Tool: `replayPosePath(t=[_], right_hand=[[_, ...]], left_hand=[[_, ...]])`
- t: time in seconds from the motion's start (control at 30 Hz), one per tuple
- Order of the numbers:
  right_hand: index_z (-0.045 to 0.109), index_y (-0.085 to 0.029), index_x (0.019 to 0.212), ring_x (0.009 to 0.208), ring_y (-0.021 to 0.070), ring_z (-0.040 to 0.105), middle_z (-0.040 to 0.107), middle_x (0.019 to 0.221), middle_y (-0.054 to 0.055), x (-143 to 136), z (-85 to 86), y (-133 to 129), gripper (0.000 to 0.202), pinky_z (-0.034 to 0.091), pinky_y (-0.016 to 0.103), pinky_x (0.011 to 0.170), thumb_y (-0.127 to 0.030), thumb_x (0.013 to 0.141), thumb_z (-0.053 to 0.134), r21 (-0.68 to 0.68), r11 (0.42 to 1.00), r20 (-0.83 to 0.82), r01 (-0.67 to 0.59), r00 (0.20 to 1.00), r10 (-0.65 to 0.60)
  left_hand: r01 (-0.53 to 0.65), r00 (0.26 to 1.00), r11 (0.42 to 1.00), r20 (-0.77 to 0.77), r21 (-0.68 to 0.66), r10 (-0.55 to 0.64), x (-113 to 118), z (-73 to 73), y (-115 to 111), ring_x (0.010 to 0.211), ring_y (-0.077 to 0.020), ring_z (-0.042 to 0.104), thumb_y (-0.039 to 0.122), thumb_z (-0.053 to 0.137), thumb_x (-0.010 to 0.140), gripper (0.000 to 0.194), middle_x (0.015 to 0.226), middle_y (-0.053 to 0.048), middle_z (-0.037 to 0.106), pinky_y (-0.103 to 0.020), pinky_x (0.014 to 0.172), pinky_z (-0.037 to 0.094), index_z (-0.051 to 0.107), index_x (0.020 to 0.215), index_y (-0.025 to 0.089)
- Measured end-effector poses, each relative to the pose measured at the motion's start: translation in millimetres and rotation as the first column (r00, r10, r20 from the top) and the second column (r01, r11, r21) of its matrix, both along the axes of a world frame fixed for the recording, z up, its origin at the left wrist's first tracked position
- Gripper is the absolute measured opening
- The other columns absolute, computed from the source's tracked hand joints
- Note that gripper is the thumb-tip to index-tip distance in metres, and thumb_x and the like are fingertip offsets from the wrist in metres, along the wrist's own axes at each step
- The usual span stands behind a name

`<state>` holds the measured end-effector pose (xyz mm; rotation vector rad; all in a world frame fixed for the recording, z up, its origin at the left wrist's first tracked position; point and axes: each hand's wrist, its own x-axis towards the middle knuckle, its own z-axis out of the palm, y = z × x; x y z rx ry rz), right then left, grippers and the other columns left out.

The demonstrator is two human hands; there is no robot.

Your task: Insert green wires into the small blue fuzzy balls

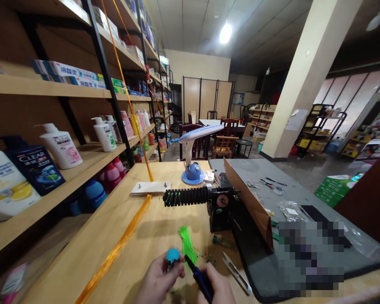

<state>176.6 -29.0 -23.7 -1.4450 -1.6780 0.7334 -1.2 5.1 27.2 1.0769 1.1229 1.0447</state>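
Note:
Close to the table's front edge, my left hand (161, 274) pinches a small bright-blue rounded piece (172, 255) between thumb and fingers. Its lower part is hidden by my fingers. My right hand (217, 283) is closed around a dark blue-handled tool (202, 282) with a black tip, which points up and left toward the blue piece without clearly touching it. What kind of tool it is I cannot make out. Just beyond my hands lies a bundle of bright green strands (187, 242). Thread snips (237, 272) rest to the right of my right hand.
A black machine (221, 207) with a ribbed roller (186, 196) stands ahead. Orange threads (123, 242) run across the wooden table (82, 270) under a white plate (150, 188). A desk lamp (193, 174) stands behind; a cardboard panel (250, 207) borders the grey mat (291, 190).

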Motion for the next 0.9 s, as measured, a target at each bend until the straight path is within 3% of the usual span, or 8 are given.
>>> replayPosePath(t=[0.13,0.23,0.4,0.57,0.77,0.9], right_hand=[[0.056,-0.020,0.080,0.060,0.0125,0.040,0.043,0.062,-0.006,5,12.2,2,0.013,0.033,0.022,0.056,-0.019,0.066,0.055,-0.154,0.986,-0.235,-0.067,0.971,0.029],[0.054,-0.020,0.075,0.061,0.0126,0.040,0.042,0.062,-0.006,5,21.0,4,0.011,0.032,0.023,0.058,-0.023,0.064,0.057,-0.203,0.973,-0.417,-0.108,0.909,0.014],[0.053,-0.021,0.071,0.049,0.0094,0.034,0.041,0.052,-0.008,3,29.4,6,0.016,0.028,0.021,0.049,-0.028,0.060,0.062,-0.371,0.914,-0.600,-0.164,0.794,-0.101],[0.051,-0.021,0.066,0.039,0.0057,0.030,0.041,0.045,-0.010,0,30.7,8,0.019,0.022,0.018,0.040,-0.033,0.056,0.063,-0.456,0.863,-0.691,-0.216,0.697,-0.191],[0.051,-0.021,0.063,0.036,0.0056,0.030,0.042,0.042,-0.009,-5,31.9,12,0.020,0.019,0.017,0.036,-0.034,0.050,0.060,-0.554,0.802,-0.682,-0.224,0.674,-0.283],[0.049,-0.022,0.067,0.041,0.0071,0.029,0.038,0.046,-0.010,1,35.1,8,0.021,0.021,0.018,0.041,-0.033,0.054,0.061,-0.518,0.830,-0.676,-0.209,0.694,-0.247]], left_hand=[[0.089,0.992,0.994,-0.097,0.065,-0.083,-5,-1.8,3,0.053,-0.0130,0.046,0.063,0.074,0.068,0.048,0.063,-0.001,0.064,-0.025,0.053,0.036,0.071,0.077,0.016],[0.114,0.986,0.986,-0.134,0.119,-0.098,-5,6.5,1,0.066,-0.0188,0.056,0.063,0.073,0.069,0.046,0.064,-0.003,0.064,-0.027,0.064,0.044,0.069,0.071,0.017],[0.098,0.987,0.988,-0.136,0.122,-0.082,1,18.0,-5,0.067,-0.0205,0.056,0.067,0.073,0.065,0.050,0.062,-0.002,0.061,-0.028,0.065,0.045,0.068,0.066,0.018],[0.092,0.992,0.991,-0.099,0.095,-0.082,4,12.8,-10,0.065,-0.0183,0.054,0.062,0.075,0.068,0.044,0.062,0.000,0.059,-0.026,0.061,0.043,0.068,0.067,0.019],[0.070,0.994,0.997,-0.092,0.043,-0.065,4,7.8,-12,0.057,-0.0148,0.047,0.065,0.076,0.064,0.047,0.060,0.001,0.056,-0.023,0.048,0.036,0.069,0.066,0.018],[0.063,0.994,0.998,-0.086,0.007,-0.062,8,4.0,-13,0.054,-0.0136,0.046,0.065,0.077,0.062,0.048,0.060,0.001,0.058,-0.022,0.043,0.032,0.070,0.069,0.018]])
